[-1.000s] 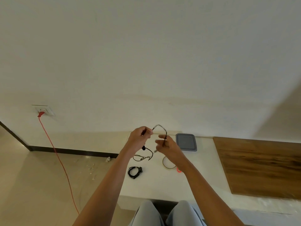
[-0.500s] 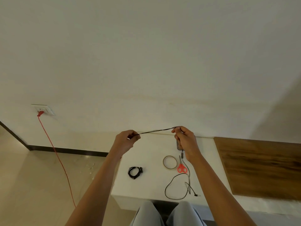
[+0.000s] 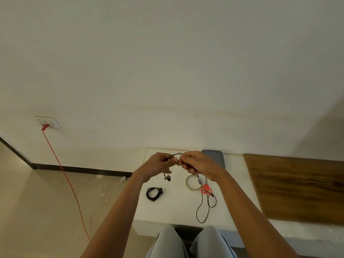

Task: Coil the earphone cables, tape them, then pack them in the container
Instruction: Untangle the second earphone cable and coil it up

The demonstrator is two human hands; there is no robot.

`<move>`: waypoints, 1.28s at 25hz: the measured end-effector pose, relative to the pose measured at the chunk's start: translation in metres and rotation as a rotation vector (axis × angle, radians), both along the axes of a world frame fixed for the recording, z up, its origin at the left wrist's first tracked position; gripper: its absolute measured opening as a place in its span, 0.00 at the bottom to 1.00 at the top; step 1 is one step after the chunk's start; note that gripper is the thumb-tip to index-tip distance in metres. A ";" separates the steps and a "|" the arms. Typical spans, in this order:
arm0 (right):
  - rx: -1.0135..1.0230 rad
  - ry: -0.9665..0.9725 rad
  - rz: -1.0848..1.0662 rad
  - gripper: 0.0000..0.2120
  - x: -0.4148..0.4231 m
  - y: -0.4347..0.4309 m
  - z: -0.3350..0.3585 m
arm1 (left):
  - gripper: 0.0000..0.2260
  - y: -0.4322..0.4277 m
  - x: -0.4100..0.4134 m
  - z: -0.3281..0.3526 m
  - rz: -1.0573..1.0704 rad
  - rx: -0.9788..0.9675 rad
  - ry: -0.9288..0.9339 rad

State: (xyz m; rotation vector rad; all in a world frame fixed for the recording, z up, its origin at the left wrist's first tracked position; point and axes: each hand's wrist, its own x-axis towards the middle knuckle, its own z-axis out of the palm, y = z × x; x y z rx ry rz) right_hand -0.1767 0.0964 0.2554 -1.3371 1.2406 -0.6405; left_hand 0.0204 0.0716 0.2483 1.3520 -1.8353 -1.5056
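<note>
Earphone cable (image 3: 199, 181) is strung between both hands. The left hand (image 3: 160, 166) pinches it near the earbud end, with the buds dangling just beneath. The right hand (image 3: 199, 164) pinches it close beside, and the slack hangs below that wrist. Coiling looks barely begun. The next move likely calls for feeding the slack into even loops, then reaching for the tape roll (image 3: 186, 182) under the right hand and the container (image 3: 216, 157) beyond it.

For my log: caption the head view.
Left hand and right hand pinch thin black earphone cable above white table.
</note>
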 end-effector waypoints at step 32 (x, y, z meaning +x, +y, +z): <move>-0.072 0.303 0.164 0.03 0.003 0.011 -0.029 | 0.21 0.025 -0.008 -0.029 -0.142 -0.001 -0.238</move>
